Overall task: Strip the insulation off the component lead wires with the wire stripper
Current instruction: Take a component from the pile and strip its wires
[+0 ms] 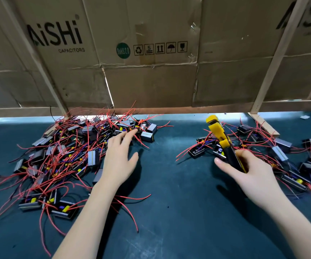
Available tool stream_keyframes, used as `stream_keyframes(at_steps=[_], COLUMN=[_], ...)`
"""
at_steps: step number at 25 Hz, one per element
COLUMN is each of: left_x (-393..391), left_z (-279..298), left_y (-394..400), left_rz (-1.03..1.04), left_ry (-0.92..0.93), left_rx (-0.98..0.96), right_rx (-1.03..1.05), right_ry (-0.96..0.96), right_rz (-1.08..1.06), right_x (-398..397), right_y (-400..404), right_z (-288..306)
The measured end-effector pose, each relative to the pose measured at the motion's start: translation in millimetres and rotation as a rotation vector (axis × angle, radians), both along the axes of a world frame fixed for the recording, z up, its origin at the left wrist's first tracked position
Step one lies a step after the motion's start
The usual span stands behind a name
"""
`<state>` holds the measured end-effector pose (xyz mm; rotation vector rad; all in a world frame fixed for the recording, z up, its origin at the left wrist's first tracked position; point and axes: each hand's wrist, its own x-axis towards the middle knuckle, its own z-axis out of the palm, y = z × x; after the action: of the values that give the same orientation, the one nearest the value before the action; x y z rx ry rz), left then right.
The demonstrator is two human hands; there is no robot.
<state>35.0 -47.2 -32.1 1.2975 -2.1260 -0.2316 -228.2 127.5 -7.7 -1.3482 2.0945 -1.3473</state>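
Right hand (252, 169): fingers curled round the black handles of the yellow-and-black wire stripper (223, 141), head pointing away over the dark green counter (179, 212). Left hand (118, 157): fingers straight and spread, tips reaching the large heap of black boxed components with red lead wires (66, 156). Smaller scatter of the same components (281, 152) lies right of the stripper.

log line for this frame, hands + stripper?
left hand: open, reaching into component pile | right hand: grips wire stripper | stripping: not started
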Motion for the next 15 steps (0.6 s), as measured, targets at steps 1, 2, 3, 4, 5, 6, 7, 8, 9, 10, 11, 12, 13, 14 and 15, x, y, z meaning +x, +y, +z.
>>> stream_keyframes(at_steps=[1, 2, 3, 4, 5, 6, 7, 8, 9, 10, 11, 12, 13, 14, 15], left_x=[-1.4, -2.8, -4.0, -4.7, -5.3, -5.3, -4.8, -3.5, -2.2, -1.4, -0.7, -0.5, -0.6, -0.9, -0.8], left_z=[-1.2, -2.0, -2.7, -3.2, -3.4, -3.2, -2.5, -0.8, 2.2, 6.4, 11.0, 16.5, 22.3, 28.1, 32.9], left_y=[-0.7, -1.4, -2.5, -3.7, -4.4, -4.3, -3.4, -1.9, 0.5, 3.8, 7.7, 11.9, 16.5, 22.0, 27.5], left_rz=[0.000, -0.001, 0.000, 0.003, 0.009, 0.020, 0.028, 0.030, 0.026, 0.015, -0.005, -0.026, -0.055, -0.089, -0.132], left_ry=[-0.054, -0.085, -0.101, -0.113, -0.116, -0.099, -0.060, -0.009, 0.050, 0.112, 0.173, 0.221, 0.258, 0.299, 0.357], left_rx=[-0.004, 0.008, 0.024, 0.035, 0.040, 0.039, 0.026, -0.006, -0.051, -0.101, -0.147, -0.190, -0.226, -0.252, -0.251], right_rx=[-0.035, -0.058, -0.072, -0.084, -0.094, -0.098, -0.094, -0.090, -0.087, -0.091, -0.099, -0.107, -0.117, -0.126, -0.133], right_ry=[-0.010, 0.000, 0.027, 0.061, 0.091, 0.117, 0.135, 0.147, 0.152, 0.150, 0.142, 0.124, 0.100, 0.075, 0.052], right_rz=[0.055, 0.106, 0.153, 0.192, 0.226, 0.252, 0.269, 0.278, 0.282, 0.282, 0.279, 0.276, 0.272, 0.265, 0.253], right_x=[3.4, 6.4, 9.2, 11.4, 12.6, 13.6, 14.7, 16.0, 17.2, 18.0, 18.3, 18.4, 17.8, 17.0, 15.6], right_y=[0.7, 1.2, 2.0, 2.8, 3.4, 3.7, 4.0, 4.2, 4.5, 4.6, 4.9, 4.6, 4.6, 4.2, 3.6], right_z=[0.1, -0.1, 0.1, 0.6, 1.1, 1.4, 1.5, 1.1, 0.4, -0.2, -0.3, 0.2, 0.7, 0.7, 0.2])
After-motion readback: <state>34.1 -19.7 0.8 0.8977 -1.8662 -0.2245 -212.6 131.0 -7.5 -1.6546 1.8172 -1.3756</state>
